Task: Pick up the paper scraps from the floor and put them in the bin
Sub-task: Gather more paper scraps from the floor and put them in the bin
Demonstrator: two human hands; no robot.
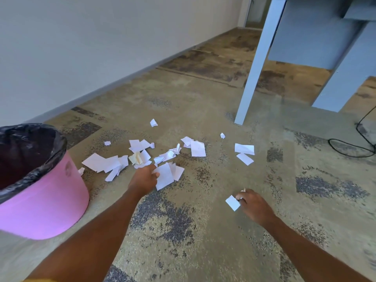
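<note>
Several white paper scraps (198, 148) lie scattered on the mottled carpet in the middle of the view. My left hand (144, 178) reaches into the pile and grips a large white scrap (165, 177) at its left edge. Nearer to me, my right hand (255, 205) pinches a small white scrap (232, 202) just above the floor. The pink bin (43, 204), lined with a black bag, stands at the left, its mouth open. More scraps (101, 162) lie right beside the bin's wall.
A pale wall with a grey skirting runs along the left. A blue-grey table leg (258, 64) and panel (343, 80) stand at the back right. A black cable (358, 147) loops on the floor at the right edge.
</note>
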